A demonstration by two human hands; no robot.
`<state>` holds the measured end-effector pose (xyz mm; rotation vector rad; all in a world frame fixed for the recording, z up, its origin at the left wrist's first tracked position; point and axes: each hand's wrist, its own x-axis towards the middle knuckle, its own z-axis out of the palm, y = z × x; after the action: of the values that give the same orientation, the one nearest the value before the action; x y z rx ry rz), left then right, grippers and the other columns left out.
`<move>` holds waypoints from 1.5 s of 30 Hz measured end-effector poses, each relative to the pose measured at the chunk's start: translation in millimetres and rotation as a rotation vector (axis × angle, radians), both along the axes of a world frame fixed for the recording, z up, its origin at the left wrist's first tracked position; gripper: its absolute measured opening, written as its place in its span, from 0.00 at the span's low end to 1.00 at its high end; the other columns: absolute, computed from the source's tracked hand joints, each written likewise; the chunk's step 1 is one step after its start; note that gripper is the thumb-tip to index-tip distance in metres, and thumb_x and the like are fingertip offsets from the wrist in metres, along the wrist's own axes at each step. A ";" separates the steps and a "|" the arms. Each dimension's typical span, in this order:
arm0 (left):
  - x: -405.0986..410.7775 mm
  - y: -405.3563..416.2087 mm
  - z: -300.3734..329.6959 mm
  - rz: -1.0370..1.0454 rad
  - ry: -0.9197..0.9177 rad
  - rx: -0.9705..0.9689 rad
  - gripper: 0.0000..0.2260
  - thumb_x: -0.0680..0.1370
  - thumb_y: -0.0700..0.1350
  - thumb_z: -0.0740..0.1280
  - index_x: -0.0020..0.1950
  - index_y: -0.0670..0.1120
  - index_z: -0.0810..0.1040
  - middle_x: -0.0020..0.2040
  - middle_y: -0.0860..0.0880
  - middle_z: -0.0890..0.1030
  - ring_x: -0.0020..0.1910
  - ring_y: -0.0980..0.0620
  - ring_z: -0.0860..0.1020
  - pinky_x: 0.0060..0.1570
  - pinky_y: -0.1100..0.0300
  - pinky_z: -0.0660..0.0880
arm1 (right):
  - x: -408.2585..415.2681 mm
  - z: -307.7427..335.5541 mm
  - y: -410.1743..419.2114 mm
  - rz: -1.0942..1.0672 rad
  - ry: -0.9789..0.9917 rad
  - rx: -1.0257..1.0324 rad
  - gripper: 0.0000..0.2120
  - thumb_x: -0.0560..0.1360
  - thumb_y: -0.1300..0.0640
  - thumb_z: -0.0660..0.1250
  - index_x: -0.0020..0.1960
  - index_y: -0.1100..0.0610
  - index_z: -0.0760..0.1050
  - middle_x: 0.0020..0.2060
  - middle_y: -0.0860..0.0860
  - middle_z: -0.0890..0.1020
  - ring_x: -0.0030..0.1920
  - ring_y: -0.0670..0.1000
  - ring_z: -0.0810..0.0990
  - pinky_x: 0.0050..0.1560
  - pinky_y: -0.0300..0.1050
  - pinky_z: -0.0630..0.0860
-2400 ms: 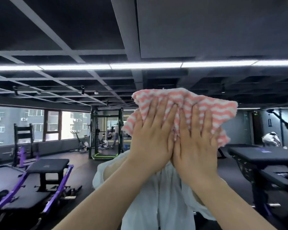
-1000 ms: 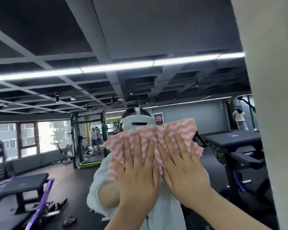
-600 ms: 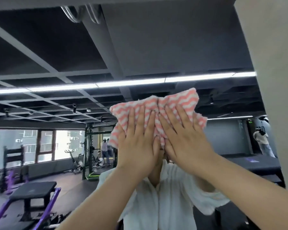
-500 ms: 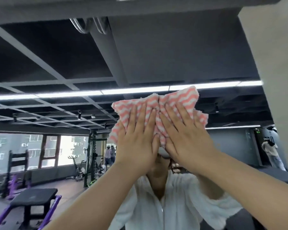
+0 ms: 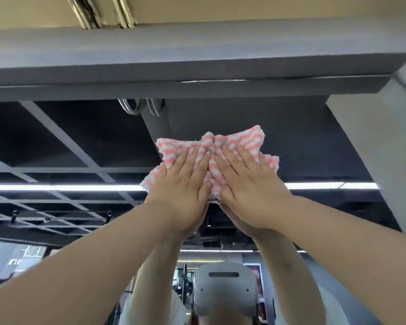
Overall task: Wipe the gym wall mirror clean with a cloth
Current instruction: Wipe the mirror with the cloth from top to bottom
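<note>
Straight fingers (image 5: pixel 198 158) of the left hand (image 5: pixel 183 184) and the right hand (image 5: pixel 249 184) lie flat, side by side, pressing a pink-and-white striped cloth (image 5: pixel 211 158) against the mirror (image 5: pixel 80 137), high up near its top edge. Both arms reach overhead. A grey beam (image 5: pixel 197 66) runs above; a grey headset (image 5: pixel 224 289) is reflected below.

The cloth (image 5: pixel 211 160) is looking like fluffy, matt terry, pink-and-white striped. The mirror (image 5: pixel 80 141) is showing smooth, glossy glass. The beam (image 5: pixel 197 55) above is appearing matt grey, and the pipes (image 5: pixel 103 10) are gleaming metallic.
</note>
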<state>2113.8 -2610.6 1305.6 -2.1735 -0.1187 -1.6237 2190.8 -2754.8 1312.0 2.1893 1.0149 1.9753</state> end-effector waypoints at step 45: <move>116.8 -200.2 205.1 -0.019 -0.178 -0.037 0.28 0.80 0.62 0.47 0.78 0.58 0.46 0.79 0.49 0.47 0.77 0.45 0.44 0.73 0.41 0.43 | 93.6 189.2 -193.9 0.025 0.153 0.298 0.28 0.83 0.44 0.45 0.79 0.49 0.43 0.78 0.52 0.43 0.78 0.56 0.42 0.74 0.64 0.43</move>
<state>2230.6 -2810.8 1510.7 -2.0589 -0.1825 -1.8375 2284.4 -2948.7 1501.2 2.5240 0.8088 2.1181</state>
